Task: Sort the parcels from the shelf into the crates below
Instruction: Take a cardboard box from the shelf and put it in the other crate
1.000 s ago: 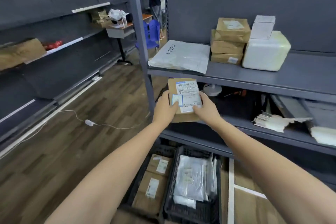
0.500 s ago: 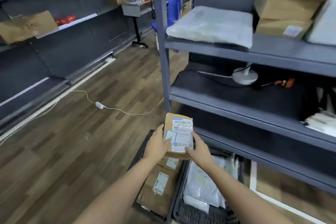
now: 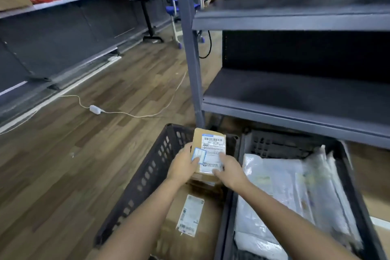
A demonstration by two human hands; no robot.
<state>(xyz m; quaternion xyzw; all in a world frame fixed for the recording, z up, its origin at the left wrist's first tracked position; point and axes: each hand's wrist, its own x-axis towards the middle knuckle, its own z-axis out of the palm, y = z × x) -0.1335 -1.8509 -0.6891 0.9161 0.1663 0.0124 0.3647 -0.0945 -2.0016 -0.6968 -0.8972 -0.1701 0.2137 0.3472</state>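
Both my left hand (image 3: 183, 164) and right hand (image 3: 230, 170) curl round the small labelled cardboard parcel (image 3: 211, 143), low over the boxes (image 3: 202, 236) in the left black crate (image 3: 155, 168) at lower centre; next, I reckon, lower it flat and let go.

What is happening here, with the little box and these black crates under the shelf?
A person is sorting parcels. The left hand and right hand together hold a small brown cardboard parcel with white labels just above the left black plastic crate, which already contains a large brown cardboard box. The right black plastic crate beside it holds white plastic mailer bags. The parcel is not yet let go.
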